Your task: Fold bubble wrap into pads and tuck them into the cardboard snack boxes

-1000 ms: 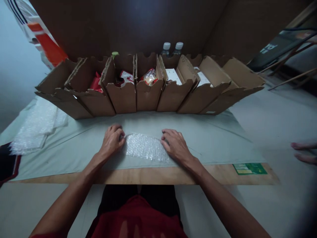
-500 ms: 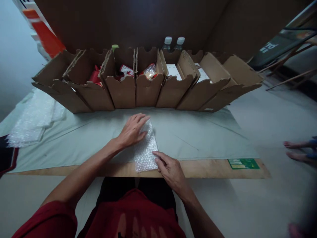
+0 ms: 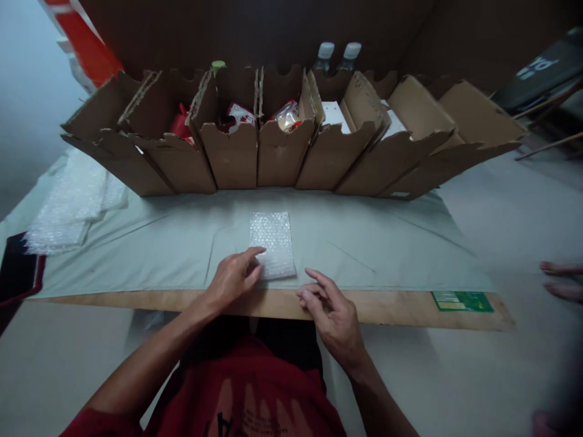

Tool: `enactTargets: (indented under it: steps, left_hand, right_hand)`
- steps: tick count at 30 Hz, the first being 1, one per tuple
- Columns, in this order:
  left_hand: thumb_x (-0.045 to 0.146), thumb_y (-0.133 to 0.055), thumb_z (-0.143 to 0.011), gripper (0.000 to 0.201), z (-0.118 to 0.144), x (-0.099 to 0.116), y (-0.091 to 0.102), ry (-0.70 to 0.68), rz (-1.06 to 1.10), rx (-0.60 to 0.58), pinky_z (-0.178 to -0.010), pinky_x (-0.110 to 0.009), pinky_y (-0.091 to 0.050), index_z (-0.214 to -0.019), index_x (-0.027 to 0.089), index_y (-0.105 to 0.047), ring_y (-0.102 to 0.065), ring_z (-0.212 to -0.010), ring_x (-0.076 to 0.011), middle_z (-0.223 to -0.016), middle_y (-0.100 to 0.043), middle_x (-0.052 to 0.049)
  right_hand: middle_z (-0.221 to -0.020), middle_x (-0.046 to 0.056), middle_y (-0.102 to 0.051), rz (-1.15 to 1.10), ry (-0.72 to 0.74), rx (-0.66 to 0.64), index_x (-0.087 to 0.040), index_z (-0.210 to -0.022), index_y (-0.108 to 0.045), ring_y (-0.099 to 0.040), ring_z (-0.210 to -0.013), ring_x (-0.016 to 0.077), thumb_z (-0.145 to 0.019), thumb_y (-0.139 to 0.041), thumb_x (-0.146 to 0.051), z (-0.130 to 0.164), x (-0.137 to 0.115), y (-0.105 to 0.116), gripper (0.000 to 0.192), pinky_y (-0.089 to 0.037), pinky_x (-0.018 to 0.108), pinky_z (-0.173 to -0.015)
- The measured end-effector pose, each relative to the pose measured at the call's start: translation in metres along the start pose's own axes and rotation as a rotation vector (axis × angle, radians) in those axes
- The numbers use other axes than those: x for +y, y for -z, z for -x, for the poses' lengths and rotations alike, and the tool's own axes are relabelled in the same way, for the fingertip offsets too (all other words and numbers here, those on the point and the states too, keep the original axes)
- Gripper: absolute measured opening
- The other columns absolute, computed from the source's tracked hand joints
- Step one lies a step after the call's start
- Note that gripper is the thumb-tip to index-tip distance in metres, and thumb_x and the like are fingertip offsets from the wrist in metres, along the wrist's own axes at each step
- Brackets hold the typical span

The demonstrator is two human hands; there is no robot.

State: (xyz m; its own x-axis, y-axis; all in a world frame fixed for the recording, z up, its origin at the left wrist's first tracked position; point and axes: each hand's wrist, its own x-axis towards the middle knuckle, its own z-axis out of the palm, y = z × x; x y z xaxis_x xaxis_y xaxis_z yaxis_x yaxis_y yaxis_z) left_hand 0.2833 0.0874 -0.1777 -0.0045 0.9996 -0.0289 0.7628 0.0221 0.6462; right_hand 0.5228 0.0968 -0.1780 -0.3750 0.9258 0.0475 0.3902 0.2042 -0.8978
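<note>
Shifted farther onto the cloth [image 3: 136, 243], bubble-wrap pouch [image 3: 272, 243] is pinned flat by left hand [image 3: 234, 279]; right hand [image 3: 330, 309] is lifted, loosely open, empty; pouch unfilled.

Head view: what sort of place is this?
Probably a makeshift packing station set low on the floor. A row of cardboard bins holds packets, a bubble-wrap pouch lies on a cloth-covered board, and spare bubble-wrap sheets are stacked at the left.

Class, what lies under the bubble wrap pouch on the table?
The bubble wrap pouch lies flat on a pale cloth spread over a wooden board. The left hand presses its near edge. Whether anything is inside the pouch cannot be seen.
</note>
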Motion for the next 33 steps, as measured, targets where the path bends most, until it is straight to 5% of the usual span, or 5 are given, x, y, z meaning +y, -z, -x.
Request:
enactTargets:
  steps: [7, 14, 24, 29, 33]
  left_hand:
    - [0.016, -0.063, -0.090, 0.047, -0.019, 0.005, 0.004, 0.007, -0.254, -0.005, -0.081, -0.035, -0.055, -0.136, 0.020, -0.060, -0.072, -0.093, -0.0253, -0.104, -0.077, -0.009]
    - [0.023, -0.059, -0.097, 0.034, 0.028, -0.004, 0.007, -0.422, -0.210, 0.223, -0.092, -0.043, -0.052, -0.130, 0.017, -0.059, -0.066, -0.105, -0.0268, -0.114, -0.072, -0.013]
    - [0.017, -0.065, -0.090, 0.032, -0.010, -0.011, -0.007, -0.167, -0.302, 0.148, -0.083, -0.042, -0.055, -0.122, 0.016, -0.066, -0.068, -0.092, -0.0269, -0.102, -0.071, -0.012]
    - [0.030, -0.066, -0.090, 0.035, 0.015, -0.007, 0.002, 0.014, 0.210, 0.329, -0.084, -0.040, -0.056, -0.123, 0.018, -0.066, -0.066, -0.089, -0.0216, -0.103, -0.069, -0.009]
    - [0.041, -0.078, -0.081, 0.049, 0.043, 0.009, 0.001, 0.437, 1.029, 0.205, -0.085, -0.040, -0.059, -0.122, 0.017, -0.066, -0.070, -0.101, -0.0248, -0.114, -0.072, -0.012]
  right_hand:
    - [-0.138, 0.014, -0.066, 0.764, 0.633, -0.130, -0.017, -0.126, -0.065, -0.059, -0.127, 0.0319, -0.092, -0.057, -0.007, -0.039, 0.002, -0.012, 0.036, -0.049, 0.047, -0.096]
    - [-0.099, 0.005, -0.078, 0.618, 0.549, -0.155, -0.020, -0.109, -0.070, -0.068, -0.089, 0.0216, -0.097, -0.053, -0.008, -0.044, -0.002, -0.014, 0.024, -0.047, 0.038, -0.082]
    - [-0.115, 0.012, -0.073, 0.773, 0.606, -0.030, -0.018, -0.118, -0.067, -0.064, -0.105, 0.0271, -0.099, -0.058, -0.022, -0.040, -0.010, -0.006, 0.021, -0.044, 0.042, -0.091]
    - [-0.106, 0.008, -0.078, 0.620, 0.488, -0.059, -0.020, -0.111, -0.070, -0.068, -0.095, 0.0240, -0.100, -0.055, -0.020, -0.049, 0.005, -0.016, 0.019, -0.047, 0.040, -0.086]
    - [-0.112, 0.007, -0.078, 0.298, 0.228, 0.012, -0.022, -0.117, -0.071, -0.069, -0.097, 0.0231, -0.100, -0.056, -0.028, -0.048, 0.007, -0.019, 0.024, -0.051, 0.037, -0.086]
